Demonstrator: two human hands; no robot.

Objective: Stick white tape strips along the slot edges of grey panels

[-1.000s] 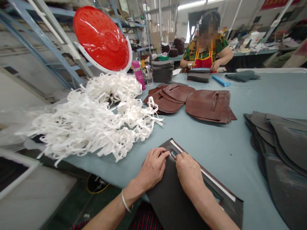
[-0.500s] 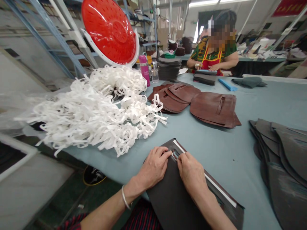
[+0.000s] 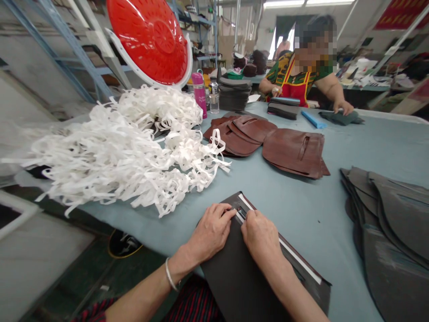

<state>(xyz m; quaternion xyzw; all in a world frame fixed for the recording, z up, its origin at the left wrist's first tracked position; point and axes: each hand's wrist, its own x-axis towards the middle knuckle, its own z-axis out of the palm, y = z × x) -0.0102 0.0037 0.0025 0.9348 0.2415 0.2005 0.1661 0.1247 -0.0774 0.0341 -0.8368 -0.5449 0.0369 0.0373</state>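
A dark brown leather piece [image 3: 234, 277] lies at the near edge of the blue-grey table [image 3: 362, 138], with a white strip [image 3: 295, 257] running along its long slot. My left hand [image 3: 211, 232] rests on the piece, fingers curled and fingertips pressing at the slot's far end. My right hand [image 3: 259, 235] sits right beside it, fingers bent and pinching at the end of the white strip. Both sets of fingertips almost touch.
A big heap of white strips [image 3: 127, 147] fills the table's left. Brown leather pieces [image 3: 291, 150] lie in the middle, dark grey ones [image 3: 392, 223] at the right. A red basin [image 3: 150, 38] and pink bottle [image 3: 200, 94] stand behind. A person in a red apron [image 3: 298, 85] works opposite.
My hands stay at the slot's end, fingertips drawn slightly closer together. The person opposite has reached one arm out to the dark cloth at the far right.
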